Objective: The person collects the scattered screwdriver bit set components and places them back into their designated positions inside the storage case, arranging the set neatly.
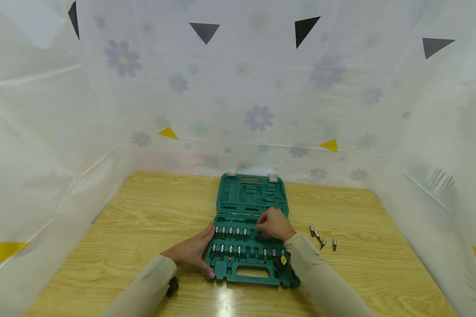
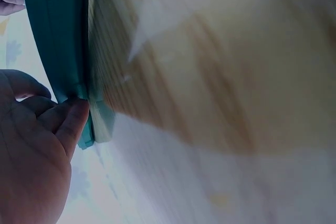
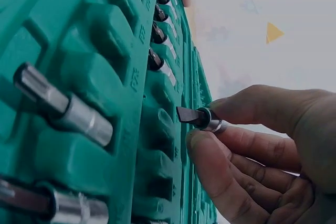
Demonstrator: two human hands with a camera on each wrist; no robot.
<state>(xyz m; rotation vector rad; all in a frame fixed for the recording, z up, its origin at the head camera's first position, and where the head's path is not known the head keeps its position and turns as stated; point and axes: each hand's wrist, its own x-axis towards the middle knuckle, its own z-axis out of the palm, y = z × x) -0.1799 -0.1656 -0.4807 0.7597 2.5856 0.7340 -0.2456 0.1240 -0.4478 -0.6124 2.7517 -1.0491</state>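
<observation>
A green tool case [image 1: 253,279] lies unfolded on the wooden table, with rows of bit sockets in its near half. My left hand [image 1: 192,252] rests along the case's left side, thumb at the near corner and fingers farther up; in the left wrist view its fingertips press on the case wall. Over the upper row, my right hand [image 1: 275,223] pinches a flat-blade bit socket [image 3: 209,121] between thumb and fingers, blade pointing toward the case. Bare slots [image 3: 159,128] lie beside it, while other bit sockets [image 3: 86,116] sit in theirs.
Several loose bit sockets [image 1: 335,244] lie on the table [image 1: 353,273] to the right of the case. The opened lid [image 1: 251,193] lies toward the back, with moulded hollows and two pale latches. White patterned sheeting [image 1: 238,88] encloses the table at the back and sides.
</observation>
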